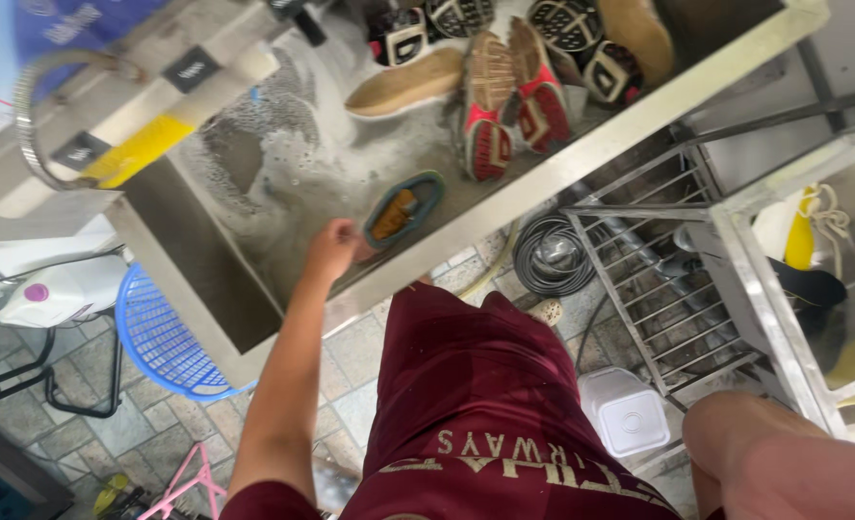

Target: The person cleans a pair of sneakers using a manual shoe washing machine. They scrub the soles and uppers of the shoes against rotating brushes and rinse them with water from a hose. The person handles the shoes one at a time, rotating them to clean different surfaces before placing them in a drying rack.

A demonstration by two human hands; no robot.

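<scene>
My left hand (331,248) reaches into a steel sink (582,154) of foamy water and grips the heel end of a teal shoe (403,210) with an orange insole, near the sink's front wall. Several other shoes lie at the far end, among them a pair with red soles (509,101) and a tan shoe (403,85). Only a bare stretch of my right arm (784,462) shows at the bottom right corner; its hand is out of frame. I wear a maroon shirt.
A blue plastic basket (158,332) and a white bottle (57,289) stand left of the sink. Below the sink lie a coiled dark hose (548,252), a wire rack (659,270) and a white square tub (625,414). Another steel basin (774,289) is at right.
</scene>
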